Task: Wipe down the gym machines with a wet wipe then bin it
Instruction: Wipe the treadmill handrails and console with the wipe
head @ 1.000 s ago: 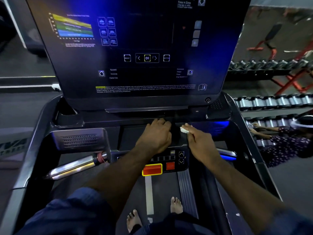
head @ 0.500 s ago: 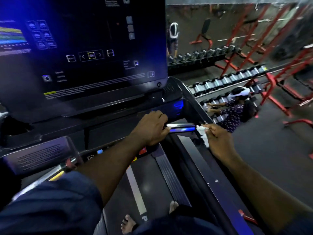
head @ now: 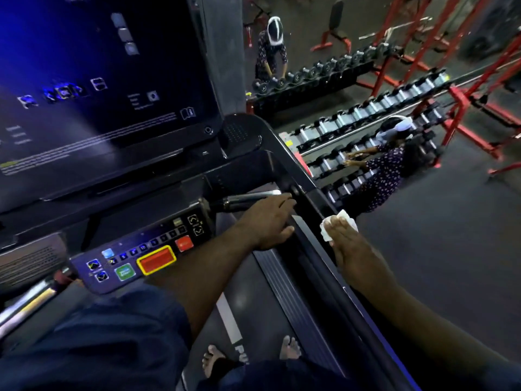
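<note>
A moment ago the wipe (head: 338, 224) was just above the button panel (head: 141, 255), under the screen. Now it has moved far to the right of the panel, onto the treadmill's side rail (head: 315, 258). The right hand (head: 356, 251) holds it bunched at the fingertips, fingers close together. The left hand (head: 269, 221) lies loose, fingers mostly straight, holding nothing, by the short handle (head: 245, 199) right of the panel. The rail looks next to be wiped. No bin shows yet.
</note>
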The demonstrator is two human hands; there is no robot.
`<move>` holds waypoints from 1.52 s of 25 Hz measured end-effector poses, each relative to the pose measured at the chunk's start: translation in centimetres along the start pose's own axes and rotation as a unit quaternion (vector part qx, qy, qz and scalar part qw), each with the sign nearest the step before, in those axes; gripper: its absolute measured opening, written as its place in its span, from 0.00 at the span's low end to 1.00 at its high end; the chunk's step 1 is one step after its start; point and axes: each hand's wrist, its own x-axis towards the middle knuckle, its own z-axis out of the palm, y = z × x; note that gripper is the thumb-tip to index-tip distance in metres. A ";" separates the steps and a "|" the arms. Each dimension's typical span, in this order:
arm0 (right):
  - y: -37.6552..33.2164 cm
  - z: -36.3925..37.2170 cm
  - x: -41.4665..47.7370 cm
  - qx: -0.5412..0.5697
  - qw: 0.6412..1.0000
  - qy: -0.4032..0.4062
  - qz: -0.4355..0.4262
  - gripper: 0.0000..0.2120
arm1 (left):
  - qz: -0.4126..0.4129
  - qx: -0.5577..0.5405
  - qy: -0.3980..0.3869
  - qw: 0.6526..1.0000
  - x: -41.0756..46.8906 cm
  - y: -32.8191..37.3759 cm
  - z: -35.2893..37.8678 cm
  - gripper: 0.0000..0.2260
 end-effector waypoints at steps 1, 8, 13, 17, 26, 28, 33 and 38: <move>0.2 -0.1 -0.8 -0.002 1.000 0.008 -0.012 0.23 | -0.008 0.005 -0.006 1.000 0.5 0.4 0.7 0.34; -1.4 -0.1 9.1 0.021 0.999 -0.028 0.009 0.19 | -0.084 0.069 -0.037 0.993 1.1 0.9 1.8 0.39; -0.4 -1.6 6.8 0.069 0.997 -0.030 0.037 0.20 | -0.099 0.085 -0.048 0.990 1.4 1.4 1.6 0.39; 0.0 -3.2 -0.3 0.116 0.992 -0.027 0.042 0.19 | -0.101 0.073 -0.043 0.991 2.4 2.0 1.3 0.38; -1.0 2.4 6.7 -0.067 0.996 -0.048 0.046 0.35 | 0.023 0.036 0.016 0.999 6.4 0.1 1.0 0.29; -2.2 2.4 1.7 -0.086 0.991 -0.004 0.103 0.41 | 0.105 0.057 0.015 0.993 8.7 -0.3 1.4 0.29; -5.2 2.5 -8.8 -0.146 0.938 0.077 0.304 0.51 | 0.304 0.126 -0.002 0.944 11.6 0.2 2.4 0.34; -8.9 5.2 -2.1 -0.123 0.899 0.159 0.390 0.51 | 0.426 0.111 -0.016 0.898 12.7 2.0 4.0 0.34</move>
